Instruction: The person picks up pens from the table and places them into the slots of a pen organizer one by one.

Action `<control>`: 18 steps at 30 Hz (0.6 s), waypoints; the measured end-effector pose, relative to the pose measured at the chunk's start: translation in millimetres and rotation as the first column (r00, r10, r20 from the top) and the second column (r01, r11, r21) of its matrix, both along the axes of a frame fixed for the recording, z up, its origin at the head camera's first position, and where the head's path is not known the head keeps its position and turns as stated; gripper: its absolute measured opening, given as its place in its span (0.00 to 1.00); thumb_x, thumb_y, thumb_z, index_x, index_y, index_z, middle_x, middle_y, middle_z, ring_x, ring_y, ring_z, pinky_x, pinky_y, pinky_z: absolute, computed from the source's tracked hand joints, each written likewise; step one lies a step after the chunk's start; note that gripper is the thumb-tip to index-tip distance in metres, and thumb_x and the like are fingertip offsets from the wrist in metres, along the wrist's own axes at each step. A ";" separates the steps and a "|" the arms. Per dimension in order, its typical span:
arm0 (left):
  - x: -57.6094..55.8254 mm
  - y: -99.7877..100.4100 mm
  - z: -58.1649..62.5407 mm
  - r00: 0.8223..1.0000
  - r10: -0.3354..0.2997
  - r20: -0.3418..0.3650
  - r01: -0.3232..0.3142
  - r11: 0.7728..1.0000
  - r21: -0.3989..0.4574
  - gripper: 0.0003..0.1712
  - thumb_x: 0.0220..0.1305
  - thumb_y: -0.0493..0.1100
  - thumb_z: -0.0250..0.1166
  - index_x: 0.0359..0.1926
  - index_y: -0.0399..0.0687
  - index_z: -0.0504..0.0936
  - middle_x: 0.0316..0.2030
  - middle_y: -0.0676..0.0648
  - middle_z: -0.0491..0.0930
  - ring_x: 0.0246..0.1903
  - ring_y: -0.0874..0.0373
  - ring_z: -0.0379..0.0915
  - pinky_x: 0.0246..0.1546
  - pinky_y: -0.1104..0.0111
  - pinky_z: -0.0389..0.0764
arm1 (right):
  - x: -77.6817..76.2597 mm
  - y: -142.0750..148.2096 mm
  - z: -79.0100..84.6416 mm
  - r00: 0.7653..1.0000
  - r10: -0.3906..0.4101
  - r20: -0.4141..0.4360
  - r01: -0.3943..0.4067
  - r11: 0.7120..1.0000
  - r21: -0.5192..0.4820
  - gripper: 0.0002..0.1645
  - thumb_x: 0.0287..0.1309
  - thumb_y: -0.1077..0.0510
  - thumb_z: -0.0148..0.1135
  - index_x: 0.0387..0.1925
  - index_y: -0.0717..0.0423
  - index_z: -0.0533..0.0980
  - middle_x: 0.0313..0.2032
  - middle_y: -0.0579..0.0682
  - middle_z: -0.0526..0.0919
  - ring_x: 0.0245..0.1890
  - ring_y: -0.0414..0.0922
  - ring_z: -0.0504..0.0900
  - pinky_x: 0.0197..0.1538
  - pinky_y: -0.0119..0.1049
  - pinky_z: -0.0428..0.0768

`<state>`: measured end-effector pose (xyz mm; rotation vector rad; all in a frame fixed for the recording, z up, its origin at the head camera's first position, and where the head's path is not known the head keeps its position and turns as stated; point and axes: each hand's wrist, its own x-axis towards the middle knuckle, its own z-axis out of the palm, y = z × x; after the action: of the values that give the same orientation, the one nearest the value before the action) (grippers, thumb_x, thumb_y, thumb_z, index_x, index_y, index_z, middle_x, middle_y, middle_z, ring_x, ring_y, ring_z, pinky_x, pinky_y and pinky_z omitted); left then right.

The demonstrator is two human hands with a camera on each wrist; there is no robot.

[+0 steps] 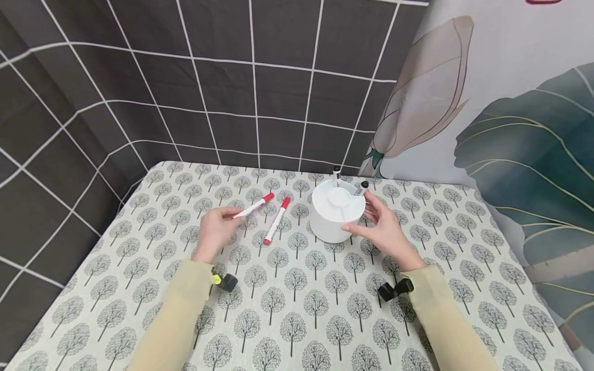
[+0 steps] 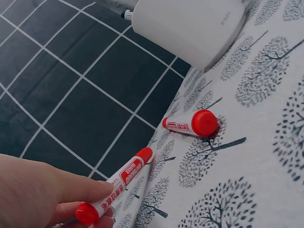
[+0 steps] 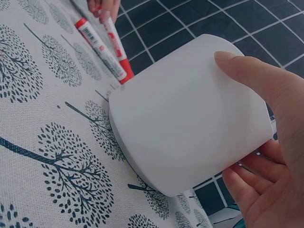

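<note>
My left hand (image 1: 217,230) pinches a red-capped whiteboard marker (image 2: 127,175) near one end, between thumb and fingers. The marker slants over the cloth, its red cap pointing away. Beside it, a second red marker (image 1: 277,221) lies on the cloth. My right hand (image 1: 382,226) grips the round white pen holder (image 1: 327,226), thumb on the near side and fingers round the far right. Two black-capped markers lean in its compartments: one black-capped marker (image 1: 336,176) at the back, another black-capped marker (image 1: 361,189) at the right by my fingers.
A cloth with a tree print (image 1: 278,288) covers the table. Dark curtain with a white grid (image 1: 223,82) hangs behind and to the left. At the right hangs a pale curtain with large flowers and leaves (image 1: 431,103).
</note>
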<state>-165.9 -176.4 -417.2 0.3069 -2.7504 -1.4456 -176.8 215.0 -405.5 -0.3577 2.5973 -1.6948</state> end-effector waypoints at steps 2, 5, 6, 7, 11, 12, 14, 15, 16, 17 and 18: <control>-0.8 -0.9 1.4 1.000 0.008 -0.009 -0.008 1.000 0.020 0.17 0.64 0.41 0.71 0.54 0.45 0.86 0.40 0.42 0.85 0.29 0.55 0.76 0.22 0.72 0.76 | 0.1 0.1 0.0 1.000 0.002 0.005 -0.002 1.000 -0.004 0.69 0.46 0.54 0.84 0.79 0.63 0.48 0.73 0.64 0.61 0.68 0.59 0.69 0.69 0.48 0.69; -2.7 -1.8 4.0 1.000 0.023 -0.020 -0.022 0.998 0.052 0.17 0.65 0.41 0.71 0.55 0.46 0.86 0.39 0.42 0.84 0.28 0.55 0.74 0.18 0.74 0.73 | -0.1 0.4 -0.2 1.000 0.006 0.008 -0.006 1.000 -0.011 0.69 0.46 0.54 0.84 0.79 0.63 0.48 0.73 0.64 0.61 0.68 0.59 0.68 0.69 0.48 0.69; -3.4 -2.0 5.0 0.999 0.027 -0.024 -0.026 0.998 0.066 0.17 0.66 0.41 0.71 0.55 0.46 0.86 0.39 0.42 0.84 0.28 0.55 0.74 0.18 0.74 0.72 | -0.2 0.6 -0.4 1.000 0.008 0.007 -0.008 1.000 -0.013 0.69 0.46 0.54 0.84 0.79 0.63 0.48 0.73 0.64 0.61 0.68 0.59 0.68 0.69 0.48 0.69; -4.0 -2.0 6.2 0.999 0.034 -0.026 -0.032 0.996 0.079 0.17 0.66 0.41 0.71 0.55 0.47 0.86 0.39 0.43 0.84 0.28 0.55 0.74 0.18 0.75 0.72 | -0.3 0.7 -0.5 1.000 0.010 0.006 -0.010 1.000 -0.013 0.69 0.47 0.54 0.84 0.79 0.63 0.48 0.73 0.64 0.60 0.68 0.59 0.68 0.69 0.48 0.69; -6.7 -1.4 10.5 0.997 0.057 -0.056 -0.050 0.991 0.121 0.17 0.65 0.40 0.71 0.55 0.47 0.86 0.41 0.43 0.85 0.29 0.54 0.75 0.17 0.75 0.71 | -1.4 0.9 -1.1 1.000 0.014 -0.003 -0.014 1.000 -0.010 0.68 0.47 0.54 0.83 0.79 0.63 0.48 0.74 0.64 0.59 0.69 0.59 0.68 0.69 0.47 0.69; -7.2 -1.0 11.8 0.996 0.061 -0.064 -0.052 0.991 0.126 0.17 0.65 0.40 0.71 0.54 0.47 0.86 0.41 0.43 0.85 0.29 0.54 0.75 0.17 0.75 0.71 | -1.5 0.9 -1.1 1.000 0.014 -0.004 -0.014 1.000 -0.009 0.69 0.47 0.54 0.83 0.79 0.63 0.48 0.74 0.64 0.59 0.69 0.59 0.68 0.69 0.47 0.69; -8.6 -0.1 14.2 0.995 0.067 -0.080 -0.056 0.990 0.132 0.17 0.65 0.40 0.71 0.54 0.46 0.86 0.41 0.44 0.85 0.30 0.54 0.75 0.18 0.75 0.72 | -1.7 0.9 -1.1 1.000 0.014 -0.005 -0.014 1.000 -0.008 0.69 0.47 0.54 0.83 0.79 0.64 0.48 0.74 0.64 0.58 0.69 0.59 0.68 0.69 0.48 0.69; -9.5 0.4 15.3 0.994 0.071 -0.085 -0.059 0.989 0.134 0.17 0.65 0.40 0.72 0.54 0.46 0.86 0.41 0.44 0.85 0.30 0.54 0.76 0.18 0.75 0.72 | -1.8 0.9 -1.1 1.000 0.013 -0.003 -0.013 1.000 -0.007 0.69 0.47 0.54 0.83 0.79 0.64 0.48 0.74 0.64 0.58 0.69 0.59 0.68 0.69 0.48 0.69; -10.5 0.9 16.1 0.993 0.075 -0.094 -0.062 0.989 0.134 0.17 0.65 0.40 0.71 0.54 0.46 0.86 0.41 0.44 0.85 0.32 0.53 0.76 0.20 0.74 0.74 | -1.8 0.9 -1.2 1.000 0.013 -0.003 -0.013 1.000 -0.006 0.69 0.47 0.54 0.83 0.79 0.64 0.48 0.74 0.64 0.58 0.69 0.59 0.68 0.69 0.48 0.69; -11.5 1.3 16.8 0.991 0.080 -0.106 -0.065 0.989 0.136 0.17 0.65 0.40 0.72 0.54 0.46 0.86 0.42 0.45 0.85 0.34 0.53 0.78 0.23 0.74 0.76 | -1.7 0.7 -1.0 1.000 0.013 -0.002 -0.013 1.000 -0.007 0.69 0.47 0.54 0.83 0.79 0.64 0.47 0.74 0.64 0.58 0.69 0.59 0.68 0.69 0.48 0.70; -12.4 2.0 17.7 0.990 0.086 -0.114 -0.070 0.987 0.142 0.17 0.65 0.40 0.72 0.55 0.45 0.86 0.42 0.45 0.85 0.36 0.54 0.79 0.25 0.74 0.78 | -1.5 0.7 -1.0 1.000 0.012 -0.001 -0.012 1.000 -0.006 0.69 0.47 0.54 0.83 0.79 0.64 0.47 0.74 0.64 0.58 0.69 0.59 0.68 0.69 0.48 0.70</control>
<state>-178.3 -174.4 -399.5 0.3162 -2.5225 -1.5815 -178.3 215.7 -406.5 -0.3739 2.5854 -1.6999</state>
